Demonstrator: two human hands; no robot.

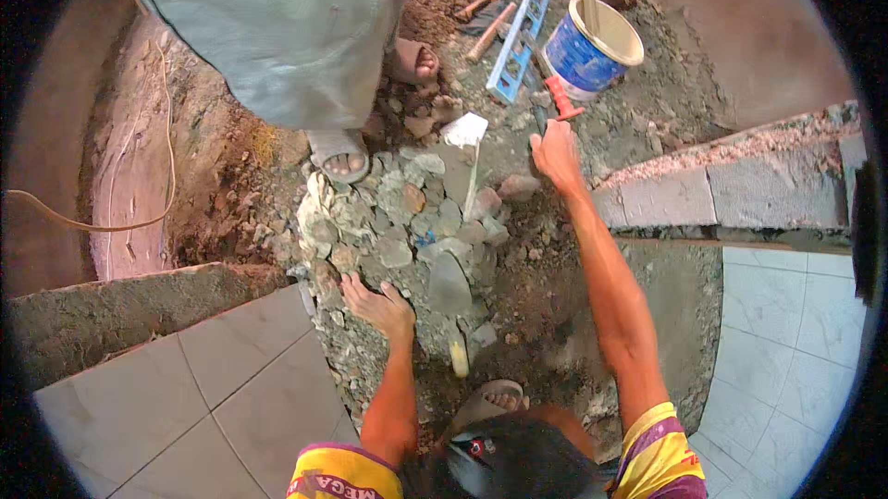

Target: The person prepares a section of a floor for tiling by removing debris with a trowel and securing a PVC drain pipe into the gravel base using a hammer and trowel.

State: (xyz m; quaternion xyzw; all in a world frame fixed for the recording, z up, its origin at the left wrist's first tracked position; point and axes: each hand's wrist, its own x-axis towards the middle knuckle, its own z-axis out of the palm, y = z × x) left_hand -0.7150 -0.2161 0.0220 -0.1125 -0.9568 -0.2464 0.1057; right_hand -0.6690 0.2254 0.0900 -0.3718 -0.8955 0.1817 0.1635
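My left hand rests palm down with spread fingers on the left edge of a heap of broken stones. Beside it, a grey trowel with a yellow handle lies on the rubble. My right arm reaches far forward. There my right hand is curled at the near end of a chisel with a red-orange grip and flared guard; its fingers are partly hidden. A short dark piece shows close by that hand. A white flat fragment lies on the heap.
Beyond my right hand stand a blue-and-white bucket holding a wooden handle, and a blue spirit level. Another person's sandalled foot is at the heap's far edge. Grey blocks edge the right; floor tiles lie left. A cable trails at left.
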